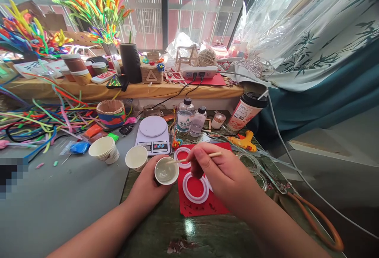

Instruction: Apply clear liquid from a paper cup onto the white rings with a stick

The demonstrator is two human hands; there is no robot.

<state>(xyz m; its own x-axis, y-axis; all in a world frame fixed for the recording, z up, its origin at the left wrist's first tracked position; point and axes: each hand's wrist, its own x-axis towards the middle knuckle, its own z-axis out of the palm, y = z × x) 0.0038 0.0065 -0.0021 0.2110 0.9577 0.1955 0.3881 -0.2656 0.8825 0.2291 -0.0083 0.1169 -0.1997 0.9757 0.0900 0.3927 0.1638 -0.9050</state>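
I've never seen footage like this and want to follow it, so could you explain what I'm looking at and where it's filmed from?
There's no machine here: these are a person's own bare hands. The single picture comes from a camera worn on the head, looking forward and down. The left hand holds a white cup with something clear and glossy inside. The right hand holds a thin stick whose far end reaches into that cup. On the dark table lies a red sheet bearing pale rings. Beyond the cup stand a flat scale and two capped bottles. A yellow glue gun lies to the right.
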